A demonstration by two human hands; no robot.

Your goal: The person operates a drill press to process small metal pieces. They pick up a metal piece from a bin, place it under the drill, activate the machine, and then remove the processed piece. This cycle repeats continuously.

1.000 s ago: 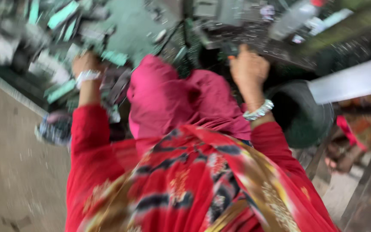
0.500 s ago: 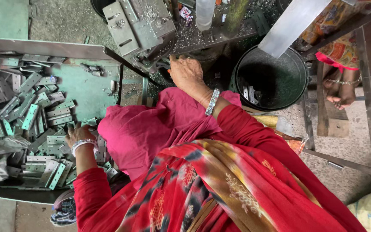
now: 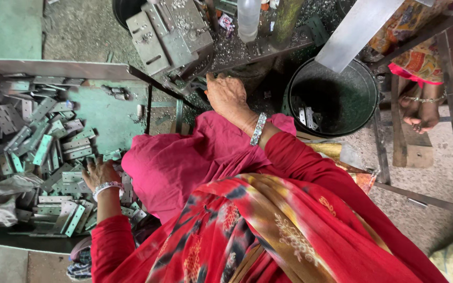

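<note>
My left hand, with a white bangle at the wrist, rests on a heap of grey and green flat metal plates in a green tray. Its fingers curl down among the plates, and I cannot see whether they grip one. My right hand, with a silver bangle, reaches to the front edge of a grey metal press block. Its fingertips are hidden under the block. Red and pink cloth covers my lap between the two arms.
A dark round bucket with a few plates in it stands right of my right hand. A clear bottle stands on the machine bed. Another person's bare feet rest by a metal frame at the far right.
The view has swung and steadied. My right hand stays at the press block and my left hand stays on the plate heap, both almost where they were half a second ago.
</note>
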